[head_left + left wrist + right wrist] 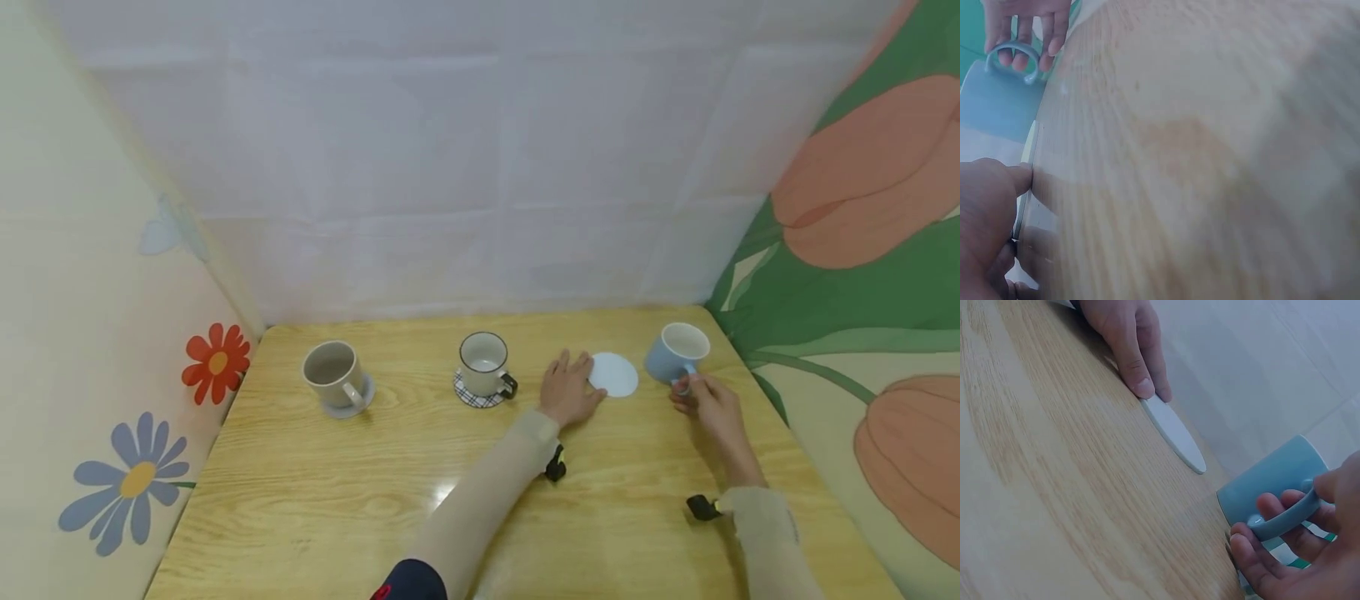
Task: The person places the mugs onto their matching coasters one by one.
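Note:
In the head view, my left hand [567, 390] holds the near-left edge of a round white coaster [615, 375], which lies flat on the table. The right wrist view shows the left thumb and a finger at that coaster's [1175, 436] rim. To its right is a light blue mug [663, 358] with a white inside, upright. My right hand [714, 408] grips its handle, fingers curled through the loop and thumb on top in the right wrist view [1310, 544]. Whether the mug's base touches the table, I cannot tell.
A beige mug [330, 371] stands on a grey coaster [367, 392] at the left. Near the middle, a cream mug with a dark rim and handle [480, 375] sits on a checked coaster [480, 402]. A white cloth [465, 167] hangs behind the wooden table [315, 492].

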Tool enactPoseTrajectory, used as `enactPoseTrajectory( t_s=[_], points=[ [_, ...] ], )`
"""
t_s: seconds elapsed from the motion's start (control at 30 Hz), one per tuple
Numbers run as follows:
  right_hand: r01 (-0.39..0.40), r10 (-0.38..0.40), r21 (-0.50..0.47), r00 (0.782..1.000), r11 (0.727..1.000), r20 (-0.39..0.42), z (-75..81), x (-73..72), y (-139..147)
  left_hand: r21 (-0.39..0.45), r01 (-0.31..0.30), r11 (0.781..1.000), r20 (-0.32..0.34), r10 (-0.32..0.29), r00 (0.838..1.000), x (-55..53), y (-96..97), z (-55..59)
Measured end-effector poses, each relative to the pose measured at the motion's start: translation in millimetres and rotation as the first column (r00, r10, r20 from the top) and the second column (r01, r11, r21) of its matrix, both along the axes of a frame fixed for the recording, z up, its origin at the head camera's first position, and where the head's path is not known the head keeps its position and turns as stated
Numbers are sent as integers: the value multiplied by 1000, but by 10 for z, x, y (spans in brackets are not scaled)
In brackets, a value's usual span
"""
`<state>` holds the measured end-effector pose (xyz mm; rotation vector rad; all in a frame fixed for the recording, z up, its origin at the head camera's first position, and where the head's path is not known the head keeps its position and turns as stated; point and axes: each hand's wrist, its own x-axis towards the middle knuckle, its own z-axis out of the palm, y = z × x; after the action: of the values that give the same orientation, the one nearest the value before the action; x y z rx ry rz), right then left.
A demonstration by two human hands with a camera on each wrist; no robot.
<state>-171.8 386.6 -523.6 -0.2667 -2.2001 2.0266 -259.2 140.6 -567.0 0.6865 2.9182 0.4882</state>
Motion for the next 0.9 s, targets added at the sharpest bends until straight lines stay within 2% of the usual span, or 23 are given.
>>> enactPoseTrajectory(
  t_s=[0.17, 0.3, 0.4, 0.63, 0.9],
  points=[
    [24, -26, -76, 999, 997, -28, -47, 2, -22, 18, -7, 1000, -12, 7, 1000, 6, -3, -63],
    [48, -54, -121, 997, 991, -48, -67, -3, -43, 2, -3, 1000, -37, 3, 999, 19, 8, -90],
    [58, -66, -120, 996, 991, -65, -69, -16, -62, -17, -9, 1000, -45, 9, 999, 19, 14, -101],
    [53, -67, -135, 992, 989, -103, -85, -12, -88, -2, -20, 1000, -37, 20, 999, 33, 17, -102],
    [36, -41, -56, 994, 998, -98, -90, -32, -77, 17, -16, 1000, -18, 17, 1000, 46, 1, -70]
  ],
)
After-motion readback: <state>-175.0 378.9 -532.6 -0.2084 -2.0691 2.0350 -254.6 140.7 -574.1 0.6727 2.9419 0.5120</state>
